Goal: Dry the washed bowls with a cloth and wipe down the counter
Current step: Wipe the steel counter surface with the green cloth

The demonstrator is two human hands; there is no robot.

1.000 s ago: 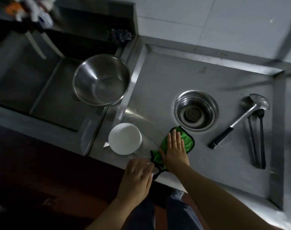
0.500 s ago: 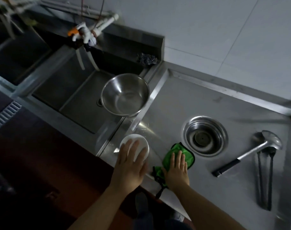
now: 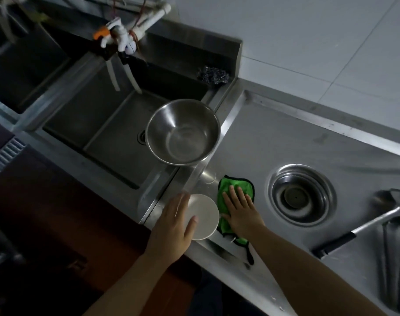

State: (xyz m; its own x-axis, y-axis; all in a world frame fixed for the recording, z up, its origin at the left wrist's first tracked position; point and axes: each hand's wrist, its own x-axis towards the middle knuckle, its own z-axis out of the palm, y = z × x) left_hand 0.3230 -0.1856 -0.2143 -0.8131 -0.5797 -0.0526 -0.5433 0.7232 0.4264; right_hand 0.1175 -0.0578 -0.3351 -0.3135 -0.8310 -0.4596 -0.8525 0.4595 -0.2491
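A: Obs. 1, right hand (image 3: 241,214). It lies flat, palm down, on the green cloth (image 3: 236,188); the fingers (image 3: 234,195) are straight and slightly spread, pressing, not curled. Cloth sits on the steel counter (image 3: 297,137), showing past the fingertips and on the thumb side; a dark-edged strip of it trails out from under the wrist toward the counter's front edge.

B: And the left hand (image 3: 175,226)?

A: Obs. 2. It holds the small white bowl (image 3: 204,216) at the front edge of the counter. The thumb lies across the bowl's near side; the other fingers reach along its far-left rim. Whether they hook under the rim cannot be told. The bowl is just beside the right thumb, touching or nearly touching the cloth.

B: Other task items?

A: Obs. 3. A large steel bowl (image 3: 183,132) rests beyond the left fingertips, in the sink (image 3: 91,124), up against the ridge between sink and counter. Water droplets show on the counter between that bowl and the cloth.

B: Remainder?

A: Beyond the right hand's little-finger side, a round drain recess (image 3: 302,195). Farther the same way, a ladle (image 3: 363,226) with a black handle and dark tongs (image 3: 395,258), lying side by side. A steel scourer (image 3: 213,74) sits at the sink's back corner; white taps (image 3: 119,39) hang above the basin.
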